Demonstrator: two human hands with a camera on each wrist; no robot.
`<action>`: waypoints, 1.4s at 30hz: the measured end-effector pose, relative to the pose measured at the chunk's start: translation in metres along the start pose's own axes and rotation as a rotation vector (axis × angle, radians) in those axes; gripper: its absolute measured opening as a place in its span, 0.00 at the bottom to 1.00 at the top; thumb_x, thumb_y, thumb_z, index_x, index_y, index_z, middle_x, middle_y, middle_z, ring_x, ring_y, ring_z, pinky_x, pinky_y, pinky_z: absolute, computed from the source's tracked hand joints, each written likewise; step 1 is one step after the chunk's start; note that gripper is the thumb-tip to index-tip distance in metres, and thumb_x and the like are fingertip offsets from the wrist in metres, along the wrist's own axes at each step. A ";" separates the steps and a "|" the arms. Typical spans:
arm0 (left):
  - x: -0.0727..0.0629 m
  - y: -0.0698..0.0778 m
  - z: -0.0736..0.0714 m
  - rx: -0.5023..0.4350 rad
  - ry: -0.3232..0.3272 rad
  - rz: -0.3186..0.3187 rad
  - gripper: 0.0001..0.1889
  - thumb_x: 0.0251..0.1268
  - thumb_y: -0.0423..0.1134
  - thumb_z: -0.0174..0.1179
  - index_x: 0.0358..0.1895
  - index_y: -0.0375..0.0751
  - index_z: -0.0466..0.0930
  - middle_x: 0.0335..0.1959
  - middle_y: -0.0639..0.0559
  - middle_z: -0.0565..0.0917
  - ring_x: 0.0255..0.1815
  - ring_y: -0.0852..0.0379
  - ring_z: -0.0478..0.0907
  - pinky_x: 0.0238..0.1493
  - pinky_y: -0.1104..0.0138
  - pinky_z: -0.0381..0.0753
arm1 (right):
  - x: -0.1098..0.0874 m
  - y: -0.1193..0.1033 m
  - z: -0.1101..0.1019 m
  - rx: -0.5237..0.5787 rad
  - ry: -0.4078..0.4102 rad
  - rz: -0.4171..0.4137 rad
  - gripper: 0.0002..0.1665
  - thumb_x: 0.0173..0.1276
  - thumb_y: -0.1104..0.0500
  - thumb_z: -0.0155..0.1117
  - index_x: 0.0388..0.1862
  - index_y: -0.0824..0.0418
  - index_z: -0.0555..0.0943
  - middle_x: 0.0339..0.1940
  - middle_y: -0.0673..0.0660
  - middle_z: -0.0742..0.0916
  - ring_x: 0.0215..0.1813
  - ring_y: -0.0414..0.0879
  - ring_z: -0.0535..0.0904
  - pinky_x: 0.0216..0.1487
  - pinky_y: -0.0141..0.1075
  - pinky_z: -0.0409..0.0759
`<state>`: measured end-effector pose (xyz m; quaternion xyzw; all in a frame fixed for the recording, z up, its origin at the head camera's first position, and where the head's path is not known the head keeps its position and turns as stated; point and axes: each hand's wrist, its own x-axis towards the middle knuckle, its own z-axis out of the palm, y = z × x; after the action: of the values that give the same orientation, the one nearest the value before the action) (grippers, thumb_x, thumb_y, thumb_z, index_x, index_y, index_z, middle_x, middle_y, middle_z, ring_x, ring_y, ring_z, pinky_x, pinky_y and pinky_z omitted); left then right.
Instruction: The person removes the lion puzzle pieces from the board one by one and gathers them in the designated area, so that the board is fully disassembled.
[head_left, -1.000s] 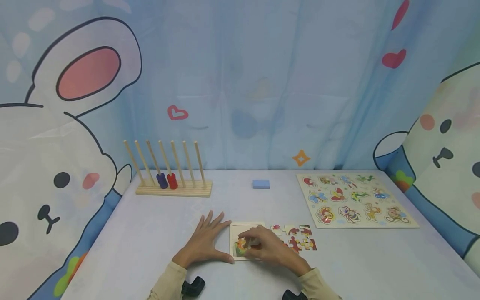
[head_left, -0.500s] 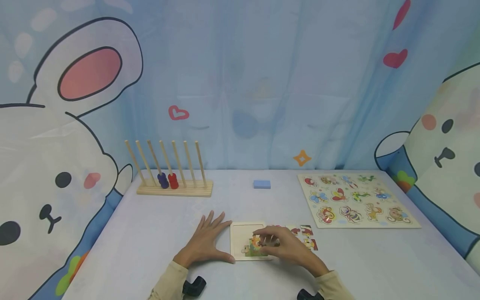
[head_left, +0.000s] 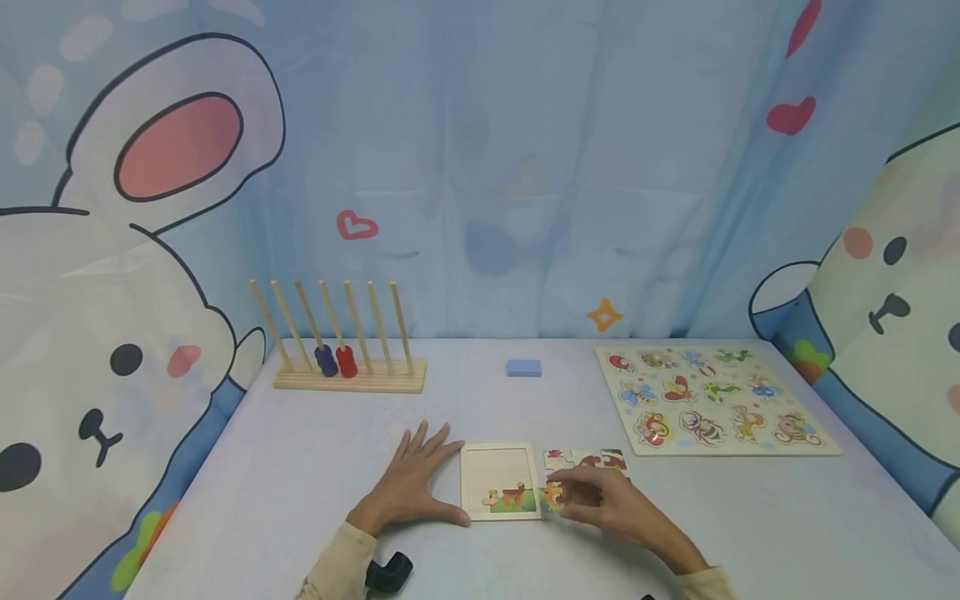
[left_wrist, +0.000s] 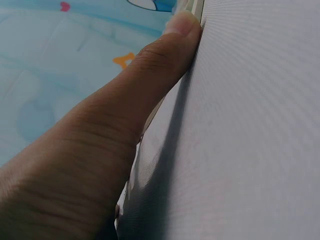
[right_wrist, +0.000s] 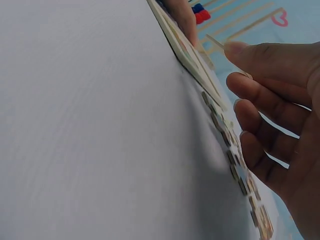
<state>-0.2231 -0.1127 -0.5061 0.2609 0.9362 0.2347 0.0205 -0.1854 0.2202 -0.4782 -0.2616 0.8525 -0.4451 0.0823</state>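
Note:
A square wooden puzzle tray [head_left: 487,468] lies at the table's front middle, a joined patch of printed pieces [head_left: 513,499] in its lower right corner. My left hand [head_left: 408,481] rests at the tray's left side, fingers spread, its thumb [left_wrist: 165,52] against the edge. Just right of the tray, my right hand [head_left: 618,506] pinches a yellow-orange and green puzzle piece [head_left: 552,497] between thumb and forefinger. The right wrist view shows this piece [right_wrist: 215,41] nearly edge-on, raised off the table. Loose puzzle pieces [head_left: 588,458] lie beyond and partly under the right hand, which hides some.
A peg counting rack [head_left: 348,379] with blue and red beads stands at the back left. A blue block [head_left: 523,368] lies at the back middle. An animal puzzle board [head_left: 720,404] lies at the right. A printed curtain [head_left: 480,167] hangs behind the table.
The right hand has moved right with the yellow-orange piece, from over the tray to beside the loose pieces. The joined patch in the tray is now uncovered. The left hand stays put.

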 end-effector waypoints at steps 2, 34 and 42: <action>0.000 0.000 0.000 0.002 0.001 0.001 0.58 0.31 0.76 0.67 0.72 0.55 0.62 0.77 0.50 0.53 0.78 0.41 0.37 0.75 0.45 0.33 | -0.003 0.002 -0.002 -0.024 0.009 -0.025 0.25 0.59 0.54 0.71 0.54 0.64 0.81 0.35 0.48 0.84 0.34 0.34 0.75 0.33 0.29 0.78; 0.000 0.001 0.000 -0.002 -0.007 -0.016 0.58 0.31 0.75 0.68 0.72 0.55 0.62 0.77 0.50 0.53 0.78 0.41 0.37 0.75 0.45 0.33 | -0.016 0.006 -0.001 -0.116 -0.040 0.054 0.23 0.56 0.58 0.74 0.50 0.63 0.84 0.26 0.42 0.78 0.28 0.32 0.70 0.25 0.27 0.72; 0.001 0.002 -0.001 -0.004 -0.010 -0.017 0.58 0.31 0.75 0.68 0.72 0.55 0.62 0.77 0.50 0.53 0.78 0.41 0.37 0.75 0.45 0.33 | -0.015 0.007 -0.001 -0.131 -0.041 0.049 0.18 0.56 0.56 0.74 0.46 0.57 0.84 0.24 0.42 0.77 0.27 0.31 0.69 0.24 0.27 0.71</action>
<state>-0.2228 -0.1114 -0.5044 0.2540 0.9378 0.2349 0.0279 -0.1751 0.2319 -0.4851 -0.2545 0.8840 -0.3808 0.0934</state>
